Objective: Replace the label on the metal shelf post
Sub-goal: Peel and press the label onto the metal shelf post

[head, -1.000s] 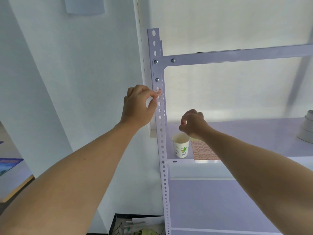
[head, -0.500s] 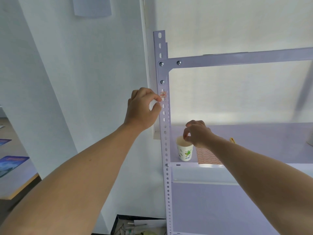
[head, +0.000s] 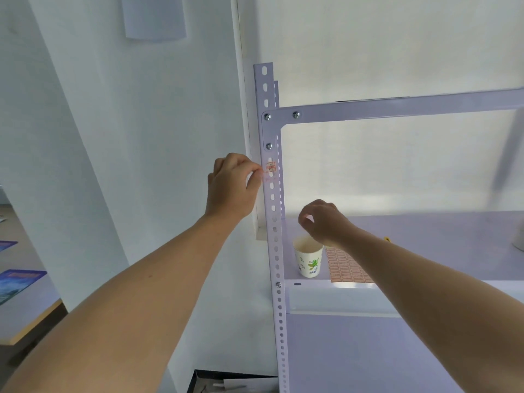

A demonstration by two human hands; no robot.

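Head view: the left hand (head: 231, 185) has thumb and forefinger together at the left edge of the label (head: 270, 167), too blurred to tell whether the grip holds it. The small red-printed label sits on the metal shelf post (head: 275, 239), just under a bolt (head: 269, 146). The right hand (head: 323, 219), curled on nothing visible, hangs over a paper cup (head: 308, 258) beside a label sheet (head: 347, 268) on the shelf (head: 425, 236).
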